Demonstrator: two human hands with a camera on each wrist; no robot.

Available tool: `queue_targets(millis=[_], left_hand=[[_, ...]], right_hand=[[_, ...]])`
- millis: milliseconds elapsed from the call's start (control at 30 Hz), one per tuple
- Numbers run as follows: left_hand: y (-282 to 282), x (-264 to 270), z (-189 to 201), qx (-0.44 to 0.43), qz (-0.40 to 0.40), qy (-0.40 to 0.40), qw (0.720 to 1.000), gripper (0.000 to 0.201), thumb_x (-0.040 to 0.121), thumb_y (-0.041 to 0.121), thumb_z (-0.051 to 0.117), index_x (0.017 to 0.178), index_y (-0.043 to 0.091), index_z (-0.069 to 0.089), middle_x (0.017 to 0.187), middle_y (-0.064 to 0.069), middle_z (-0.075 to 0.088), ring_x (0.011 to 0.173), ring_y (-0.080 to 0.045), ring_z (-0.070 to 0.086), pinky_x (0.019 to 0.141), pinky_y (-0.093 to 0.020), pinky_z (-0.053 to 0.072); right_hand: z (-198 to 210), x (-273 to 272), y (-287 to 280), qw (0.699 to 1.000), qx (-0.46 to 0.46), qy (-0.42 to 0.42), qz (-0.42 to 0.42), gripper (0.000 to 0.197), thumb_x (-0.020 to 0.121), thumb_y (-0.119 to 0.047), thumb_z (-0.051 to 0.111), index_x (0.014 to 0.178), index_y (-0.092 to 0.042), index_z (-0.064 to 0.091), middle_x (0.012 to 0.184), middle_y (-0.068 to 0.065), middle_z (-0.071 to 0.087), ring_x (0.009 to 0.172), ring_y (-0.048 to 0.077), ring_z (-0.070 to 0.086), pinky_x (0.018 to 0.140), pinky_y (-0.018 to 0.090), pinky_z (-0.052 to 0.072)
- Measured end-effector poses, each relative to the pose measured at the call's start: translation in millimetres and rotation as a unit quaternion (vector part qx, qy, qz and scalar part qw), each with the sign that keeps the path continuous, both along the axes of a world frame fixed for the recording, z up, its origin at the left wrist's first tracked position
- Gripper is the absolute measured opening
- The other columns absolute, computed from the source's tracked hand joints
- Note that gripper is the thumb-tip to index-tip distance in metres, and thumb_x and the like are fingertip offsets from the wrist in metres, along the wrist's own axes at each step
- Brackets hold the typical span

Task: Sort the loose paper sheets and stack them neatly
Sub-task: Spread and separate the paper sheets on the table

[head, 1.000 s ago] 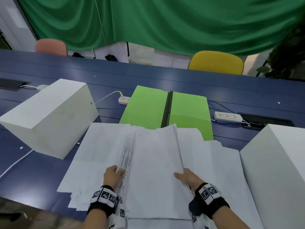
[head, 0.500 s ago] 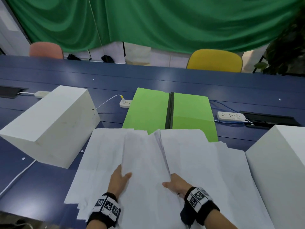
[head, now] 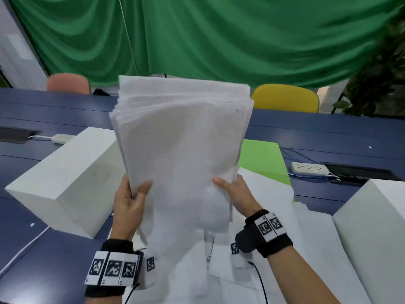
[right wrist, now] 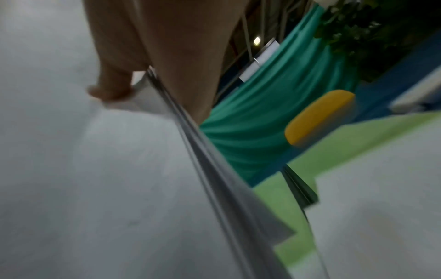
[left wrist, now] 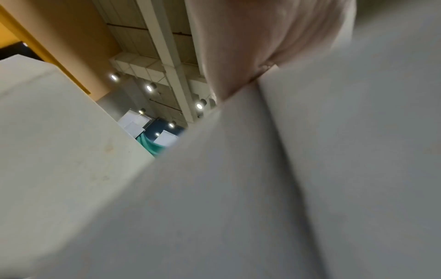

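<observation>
White loose sheets point(head: 274, 244) lie spread on desk nearest; above them left hand point(head: 129, 207) and right hand point(head: 236, 194) pinch paper bundle point(head: 182, 150) by side edges, upright, likely to square it; green folder point(head: 260, 159) beyond

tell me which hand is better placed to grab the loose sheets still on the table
Right, probably. Both hands grip the lifted stack, but the right hand is above the loose sheets; the left hand is near the white block.
</observation>
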State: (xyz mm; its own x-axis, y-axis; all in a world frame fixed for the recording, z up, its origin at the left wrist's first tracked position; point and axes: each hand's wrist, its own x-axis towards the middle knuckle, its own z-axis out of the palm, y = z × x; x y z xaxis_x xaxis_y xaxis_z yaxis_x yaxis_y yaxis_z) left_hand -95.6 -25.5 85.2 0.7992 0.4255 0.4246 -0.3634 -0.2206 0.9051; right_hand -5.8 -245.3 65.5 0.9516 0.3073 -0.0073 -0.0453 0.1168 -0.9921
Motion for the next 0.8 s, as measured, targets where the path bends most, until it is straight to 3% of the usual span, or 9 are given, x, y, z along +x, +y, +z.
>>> queue_targets(millis=[67,133,233,367,433,533,600,667,800], left_hand=[[1,2,-2,-0.012,0.018,-0.016,1.000,0.038,0.090,-0.001,0.053,0.102,0.035,0.056,0.094,0.031,0.066,0.088,0.013,0.059,0.080,-0.007,0.047],[0,3,-5,-0.026,0.025,-0.025,0.999,0.033,0.090,0.004,0.055,0.109,0.031,0.054,0.099,0.030,0.065,0.094,0.010,0.060,0.084,-0.009,0.047],[0,2,-11,-0.064,0.039,-0.029,0.997,0.034,0.087,-0.004,0.056,0.108,0.022,0.054,0.094,0.024,0.068,0.089,0.009,0.062,0.080,-0.009,0.049],[2,4,-16,-0.086,0.050,-0.017,0.995,0.037,0.080,-0.003,0.067,0.109,0.016,0.056,0.091,0.016,0.067,0.081,0.010,0.062,0.072,-0.008,0.050],[-2,6,-15,-0.097,0.051,-0.010,0.994,0.028,0.082,-0.004,0.064,0.101,0.016,0.059,0.081,0.019,0.070,0.075,0.011,0.062,0.067,-0.006,0.049],[-1,9,1,-0.086,0.063,-0.043,0.993,0.029,0.085,-0.003,0.059,0.094,0.025,0.059,0.079,0.030,0.068,0.075,0.012,0.062,0.070,-0.007,0.049],[5,10,8,-0.083,0.062,-0.065,0.992,0.029,0.085,-0.003,0.058,0.094,0.025,0.057,0.080,0.029,0.068,0.076,0.011,0.062,0.071,-0.008,0.049],[11,9,9,-0.087,0.055,-0.078,0.992,0.030,0.083,-0.002,0.063,0.092,0.025,0.055,0.079,0.029,0.067,0.074,0.011,0.061,0.069,-0.007,0.048],[18,2,1,-0.100,0.024,-0.077,0.992,0.028,0.069,0.018,0.069,0.091,0.025,0.052,0.078,0.025,0.066,0.071,0.010,0.058,0.067,-0.008,0.048]], right_hand=[[5,-1,7,0.999,-0.016,-0.038,-0.020,0.015,0.087,-0.009,0.061,0.089,-0.023,0.065,0.074,-0.015,0.073,0.073,0.003,0.068,0.071,0.022,0.055],[3,-5,13,0.998,-0.032,-0.059,-0.021,0.012,0.086,-0.012,0.064,0.091,-0.023,0.067,0.078,-0.013,0.073,0.079,0.008,0.068,0.076,0.026,0.055],[-8,-10,16,0.999,-0.027,-0.033,-0.022,0.018,0.083,-0.005,0.067,0.090,-0.022,0.066,0.077,-0.015,0.073,0.076,0.003,0.069,0.070,0.020,0.054],[-20,-13,15,0.999,-0.023,0.003,-0.038,0.019,0.078,-0.004,0.071,0.085,-0.021,0.068,0.076,-0.013,0.073,0.074,0.003,0.069,0.065,0.016,0.053],[-21,-13,16,0.999,-0.024,0.012,-0.047,0.019,0.078,-0.004,0.071,0.085,-0.021,0.068,0.075,-0.013,0.073,0.073,0.004,0.069,0.063,0.015,0.052],[-6,-11,17,0.999,-0.007,-0.008,-0.051,0.021,0.077,-0.001,0.071,0.083,-0.020,0.067,0.069,-0.014,0.072,0.068,0.002,0.068,0.063,0.018,0.053],[6,-9,13,0.999,0.014,-0.030,-0.034,0.024,0.068,-0.001,0.077,0.081,-0.019,0.068,0.070,-0.011,0.073,0.069,0.003,0.068,0.068,0.024,0.054],[15,-10,9,0.998,0.044,-0.054,-0.007,0.026,0.059,-0.005,0.076,0.080,-0.018,0.068,0.072,-0.009,0.073,0.070,0.004,0.068,0.067,0.022,0.055],[16,-7,4,0.996,0.075,-0.052,0.023,0.044,0.045,-0.022,0.076,0.087,-0.016,0.066,0.078,-0.007,0.074,0.074,0.006,0.068,0.066,0.021,0.055]])
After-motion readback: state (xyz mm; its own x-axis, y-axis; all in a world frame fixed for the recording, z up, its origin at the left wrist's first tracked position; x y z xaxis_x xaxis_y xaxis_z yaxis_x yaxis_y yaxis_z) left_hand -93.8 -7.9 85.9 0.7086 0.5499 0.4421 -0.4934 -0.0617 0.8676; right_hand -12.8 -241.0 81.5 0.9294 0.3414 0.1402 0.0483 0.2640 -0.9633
